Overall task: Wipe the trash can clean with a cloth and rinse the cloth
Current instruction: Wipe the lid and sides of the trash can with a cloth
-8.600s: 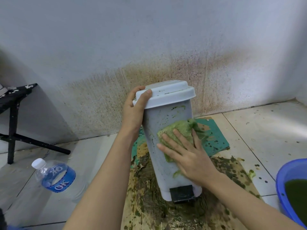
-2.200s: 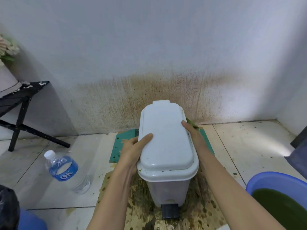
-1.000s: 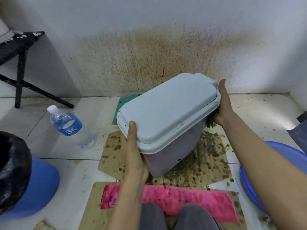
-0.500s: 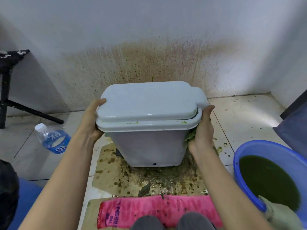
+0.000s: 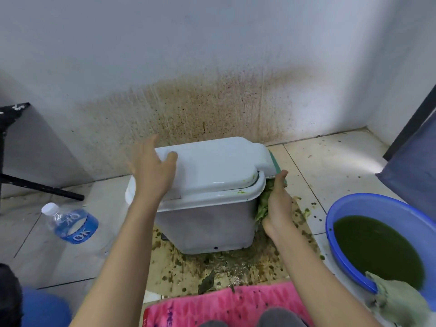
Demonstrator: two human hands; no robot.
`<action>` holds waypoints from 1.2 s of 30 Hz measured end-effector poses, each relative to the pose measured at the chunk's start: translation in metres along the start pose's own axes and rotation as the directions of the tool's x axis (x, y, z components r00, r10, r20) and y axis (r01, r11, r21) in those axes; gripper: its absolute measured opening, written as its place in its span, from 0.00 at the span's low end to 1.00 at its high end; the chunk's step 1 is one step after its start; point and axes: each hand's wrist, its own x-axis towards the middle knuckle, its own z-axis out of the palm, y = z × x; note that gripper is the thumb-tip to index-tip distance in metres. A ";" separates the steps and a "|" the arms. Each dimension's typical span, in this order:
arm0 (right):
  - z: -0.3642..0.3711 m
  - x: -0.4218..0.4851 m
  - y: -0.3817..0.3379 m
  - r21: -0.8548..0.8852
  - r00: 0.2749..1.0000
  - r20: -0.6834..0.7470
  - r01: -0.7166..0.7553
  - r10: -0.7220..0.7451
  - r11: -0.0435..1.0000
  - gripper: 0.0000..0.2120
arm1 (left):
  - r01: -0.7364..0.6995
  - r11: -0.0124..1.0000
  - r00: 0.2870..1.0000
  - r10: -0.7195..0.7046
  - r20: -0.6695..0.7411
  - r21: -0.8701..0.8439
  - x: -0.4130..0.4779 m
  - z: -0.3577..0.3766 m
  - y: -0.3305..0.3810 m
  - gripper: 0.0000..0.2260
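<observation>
A white lidded trash can stands on stained cardboard near the wall, its long side facing me. My left hand lies over the left end of the lid, fingers spread and mostly straight. My right hand presses a green-stained cloth against the can's right side; most of the cloth is hidden behind the hand. A blue basin of dark green water sits at the right, and a second grey-green cloth hangs over its near rim.
A water bottle lies on the tiled floor at the left. A black stand's leg is behind it. A pink sheet lies in front of my knees. The wall behind the can is spattered brown. A dark panel stands at the right.
My left hand has let go of the can's left rim and now lies open on the lid. The right hand with the cloth has slid slightly down the can's right side.
</observation>
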 end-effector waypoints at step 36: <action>0.079 -0.002 0.121 -0.431 0.629 0.594 0.775 -0.502 0.461 0.25 | 0.199 0.969 0.927 -0.138 0.348 -0.147 0.059 -0.086 0.007 0.19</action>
